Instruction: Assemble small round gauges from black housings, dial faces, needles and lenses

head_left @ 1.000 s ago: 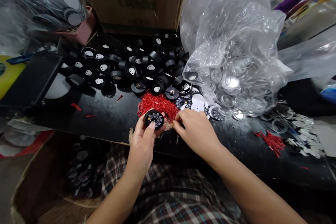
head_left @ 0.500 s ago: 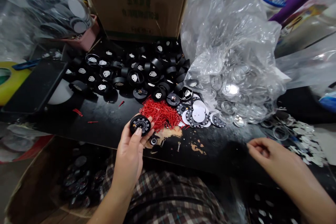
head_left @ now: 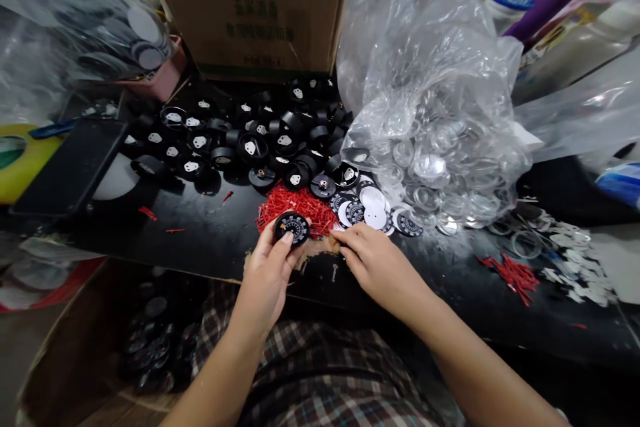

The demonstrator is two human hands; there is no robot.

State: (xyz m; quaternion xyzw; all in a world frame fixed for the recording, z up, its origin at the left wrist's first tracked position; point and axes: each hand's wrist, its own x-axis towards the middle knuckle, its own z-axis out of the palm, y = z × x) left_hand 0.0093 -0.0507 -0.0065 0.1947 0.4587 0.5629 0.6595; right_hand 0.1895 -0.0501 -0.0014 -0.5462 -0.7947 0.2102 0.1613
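Gauge [head_left: 295, 223], round, in left hand [head_left: 271, 263]

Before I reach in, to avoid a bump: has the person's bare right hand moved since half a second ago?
Yes, leftward: the right hand, then near the small flat white pieces, is now by the big heap of thin red pieces.

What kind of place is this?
Probably a small-parts assembly workbench: many black round housings crowd the tabletop, a heap of small red pieces lies in front of them, and the left hand holds a black numbered dial.
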